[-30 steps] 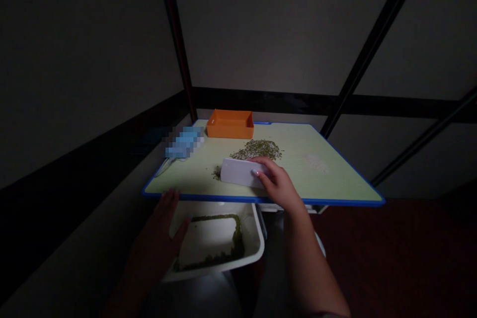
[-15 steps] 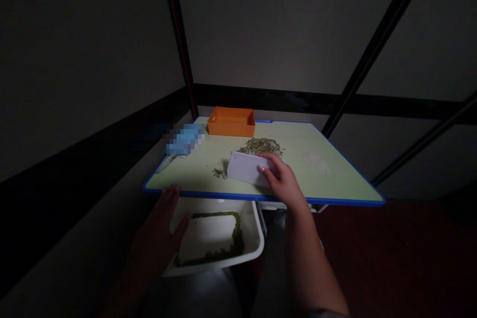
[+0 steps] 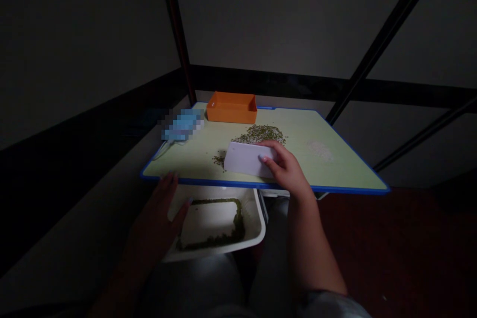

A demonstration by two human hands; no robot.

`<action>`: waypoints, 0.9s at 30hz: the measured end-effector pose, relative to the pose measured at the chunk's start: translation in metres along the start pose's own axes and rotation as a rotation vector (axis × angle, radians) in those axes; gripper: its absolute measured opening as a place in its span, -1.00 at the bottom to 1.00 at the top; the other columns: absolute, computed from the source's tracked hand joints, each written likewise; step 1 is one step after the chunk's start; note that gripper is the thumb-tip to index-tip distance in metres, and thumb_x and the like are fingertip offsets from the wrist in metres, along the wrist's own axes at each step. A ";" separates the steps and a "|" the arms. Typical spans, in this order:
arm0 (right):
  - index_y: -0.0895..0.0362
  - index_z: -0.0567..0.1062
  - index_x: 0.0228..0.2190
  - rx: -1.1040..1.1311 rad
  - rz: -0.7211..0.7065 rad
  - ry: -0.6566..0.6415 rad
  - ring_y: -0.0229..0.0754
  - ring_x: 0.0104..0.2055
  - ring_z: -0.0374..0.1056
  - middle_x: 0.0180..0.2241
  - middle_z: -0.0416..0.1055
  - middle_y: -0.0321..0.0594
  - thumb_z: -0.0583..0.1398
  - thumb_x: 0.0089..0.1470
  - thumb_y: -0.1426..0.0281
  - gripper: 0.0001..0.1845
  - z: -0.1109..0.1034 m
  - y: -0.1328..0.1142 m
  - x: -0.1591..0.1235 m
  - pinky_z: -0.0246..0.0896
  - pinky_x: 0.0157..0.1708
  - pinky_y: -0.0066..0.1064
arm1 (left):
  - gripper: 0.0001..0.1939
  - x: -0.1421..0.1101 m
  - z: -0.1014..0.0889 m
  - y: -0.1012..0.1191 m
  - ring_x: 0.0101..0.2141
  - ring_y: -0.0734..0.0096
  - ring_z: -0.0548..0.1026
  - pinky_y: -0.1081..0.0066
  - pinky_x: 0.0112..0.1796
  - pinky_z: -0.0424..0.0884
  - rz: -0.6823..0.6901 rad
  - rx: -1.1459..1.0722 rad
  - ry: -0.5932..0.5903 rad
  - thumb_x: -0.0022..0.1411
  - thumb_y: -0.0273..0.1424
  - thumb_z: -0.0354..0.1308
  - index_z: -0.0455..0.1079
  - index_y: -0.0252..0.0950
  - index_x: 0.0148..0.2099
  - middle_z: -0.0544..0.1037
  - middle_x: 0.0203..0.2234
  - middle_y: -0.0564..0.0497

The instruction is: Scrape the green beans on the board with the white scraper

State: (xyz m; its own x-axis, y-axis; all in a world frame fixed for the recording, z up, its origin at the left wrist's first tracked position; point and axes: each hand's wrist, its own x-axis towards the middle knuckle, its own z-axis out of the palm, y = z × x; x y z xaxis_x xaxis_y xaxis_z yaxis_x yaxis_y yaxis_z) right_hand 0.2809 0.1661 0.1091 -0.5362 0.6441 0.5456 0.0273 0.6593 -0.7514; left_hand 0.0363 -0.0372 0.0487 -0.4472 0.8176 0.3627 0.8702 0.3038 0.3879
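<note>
My right hand [image 3: 285, 166] grips a white flat rectangular scraper [image 3: 244, 159] by its right end, thumb on the near face. The scraper stands tilted on the pale green tabletop, its left end against a small scatter of greenish grains [image 3: 219, 159]. Behind it lies a larger spread of green grains [image 3: 263, 133]. In shadow at the table's front left edge, my left hand [image 3: 164, 208] has its fingers and thumb apart, over the left side of a white basin [image 3: 257, 228]. Green grains line the borders of the basin's floor. Whether that hand bears on the rim is too dark to tell.
An orange open box [image 3: 231, 114] sits at the back of the blue-edged table [image 3: 346, 169]. A pixelated blue item [image 3: 182, 125] with a white cord lies at the left. Pale grains [image 3: 319, 150] are spread at the right. Dark-framed walls stand behind and to the left.
The scraper in my right hand has shifted slightly left, up to the small scatter of grains. My left hand keeps its place by the basin. The whole view has tilted a little downward.
</note>
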 end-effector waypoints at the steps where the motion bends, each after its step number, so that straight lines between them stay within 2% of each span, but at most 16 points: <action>1: 0.01 0.47 -0.09 -0.009 -0.002 0.002 -0.07 0.02 0.38 -0.04 0.49 -0.20 0.15 0.16 0.41 -0.74 -0.001 0.000 0.000 0.31 0.00 -0.22 | -0.28 0.000 -0.002 0.003 0.34 0.15 0.08 0.07 0.29 0.11 -0.016 0.002 -0.019 0.23 -0.02 -0.09 0.07 -0.27 0.34 0.17 0.34 -0.12; 6: 0.01 0.47 -0.09 -0.042 -0.022 0.006 -0.06 0.04 0.37 -0.04 0.47 -0.23 0.17 0.16 0.41 -0.74 -0.006 0.000 0.001 0.29 0.06 -0.18 | -0.26 -0.005 -0.010 0.012 0.36 0.20 -0.01 0.11 0.32 0.02 -0.053 0.025 -0.101 0.27 -0.02 -0.12 0.00 -0.34 0.36 0.03 0.39 -0.13; 14: -0.04 0.45 -0.01 -0.172 0.039 -0.008 -0.04 0.17 0.29 0.03 0.39 -0.31 0.15 0.24 0.27 -0.71 -0.010 -0.006 0.000 0.23 0.12 -0.15 | -0.24 -0.013 -0.013 0.008 0.38 0.18 -0.09 0.04 0.33 -0.02 0.007 0.040 -0.091 0.27 -0.03 -0.09 -0.13 -0.22 0.40 -0.03 0.41 -0.06; 22: -0.01 0.44 -0.01 -0.131 -0.060 -0.009 -0.03 0.11 0.35 0.00 0.44 -0.26 0.19 0.19 0.24 -0.68 -0.006 -0.005 0.000 0.30 0.10 -0.12 | -0.23 -0.017 -0.012 0.006 0.37 0.15 -0.05 0.02 0.32 0.01 0.002 0.016 -0.074 0.24 -0.02 -0.05 -0.13 -0.15 0.40 -0.04 0.41 -0.01; 27: -0.01 0.46 -0.05 -0.118 -0.056 -0.026 -0.04 0.08 0.36 -0.03 0.45 -0.25 0.22 0.17 0.26 -0.70 -0.006 -0.006 0.000 0.33 0.07 -0.13 | -0.24 -0.017 -0.013 0.009 0.38 0.21 -0.06 0.06 0.32 0.02 -0.010 0.015 -0.071 0.25 -0.02 -0.06 -0.13 -0.15 0.40 -0.03 0.41 -0.01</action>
State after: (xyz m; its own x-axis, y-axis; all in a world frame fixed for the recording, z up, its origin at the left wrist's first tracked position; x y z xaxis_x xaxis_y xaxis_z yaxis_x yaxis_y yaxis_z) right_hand 0.2853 0.1642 0.1162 -0.5615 0.5953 0.5748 0.0946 0.7362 -0.6701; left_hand 0.0489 -0.0545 0.0568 -0.4401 0.8472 0.2975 0.8690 0.3185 0.3786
